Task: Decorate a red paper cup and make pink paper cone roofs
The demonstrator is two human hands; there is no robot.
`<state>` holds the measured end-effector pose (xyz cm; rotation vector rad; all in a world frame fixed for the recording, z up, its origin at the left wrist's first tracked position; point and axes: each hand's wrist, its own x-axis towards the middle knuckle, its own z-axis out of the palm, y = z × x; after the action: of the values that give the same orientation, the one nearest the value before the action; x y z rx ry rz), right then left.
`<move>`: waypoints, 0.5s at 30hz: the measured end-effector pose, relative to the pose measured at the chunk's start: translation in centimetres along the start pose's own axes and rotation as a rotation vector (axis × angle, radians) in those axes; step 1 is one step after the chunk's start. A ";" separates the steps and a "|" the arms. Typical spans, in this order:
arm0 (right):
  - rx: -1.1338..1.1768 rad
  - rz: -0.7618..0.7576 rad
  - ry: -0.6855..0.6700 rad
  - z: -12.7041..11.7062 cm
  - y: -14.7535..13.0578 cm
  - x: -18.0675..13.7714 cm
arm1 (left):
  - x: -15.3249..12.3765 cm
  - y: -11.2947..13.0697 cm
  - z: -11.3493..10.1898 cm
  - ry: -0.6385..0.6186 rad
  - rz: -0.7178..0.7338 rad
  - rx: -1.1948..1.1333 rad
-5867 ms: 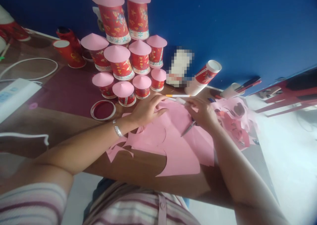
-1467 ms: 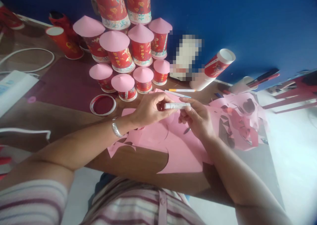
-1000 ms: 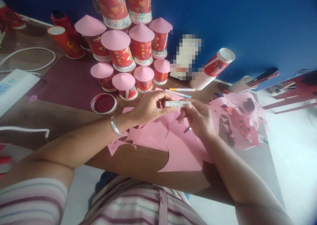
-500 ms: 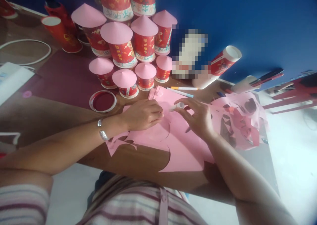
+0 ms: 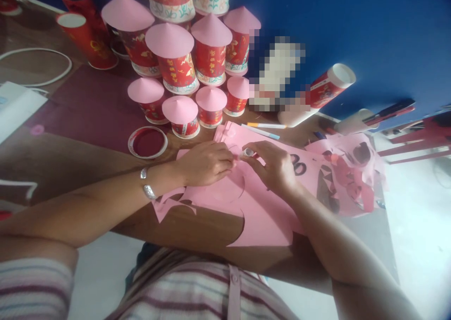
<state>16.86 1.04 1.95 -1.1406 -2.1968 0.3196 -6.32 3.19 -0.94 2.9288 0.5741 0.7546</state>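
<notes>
My right hand [image 5: 276, 165] pinches a small white cylinder [image 5: 248, 152] between thumb and forefinger. Close beside it, the fingertips of my left hand [image 5: 211, 162] are pressed together; a bit of pink shows at them, too small to name. Both hands are over pink paper sheets [image 5: 271, 216], which have round cut-outs and a drawn circle. Black scissor handles [image 5: 299, 165] lie on the paper just right of my right hand. Behind my left hand stand small red paper cups with pink cone roofs [image 5: 180, 111].
Larger roofed cups [image 5: 176, 68] are stacked at the back. A white-rimmed lid [image 5: 148, 142] lies left of them. Two pens [image 5: 266, 125] rest behind the paper. Pink scraps [image 5: 355, 179] heap up at the right, near a pen holder [image 5: 355, 121] and a leaning red-and-white cup [image 5: 326, 87].
My right hand has moved left, bringing the white cylinder close to my left fingertips. The scissor handles now show. My left hand stays nearly in place, and the view has shifted slightly.
</notes>
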 end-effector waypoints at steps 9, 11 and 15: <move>-0.066 -0.046 0.022 -0.3 0.8 0.3 | 0.0 0.2 0.0 0.000 -0.029 -0.005; -0.071 -0.042 0.034 -0.3 1.1 0.3 | -0.1 0.2 0.1 0.023 -0.029 -0.011; -0.094 -0.037 0.048 -0.4 1.5 0.3 | 0.0 0.1 0.3 0.049 -0.017 -0.022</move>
<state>17.93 2.12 1.69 -1.1444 -2.2083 0.1727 -6.19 3.06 -1.15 2.8886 0.5904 0.8280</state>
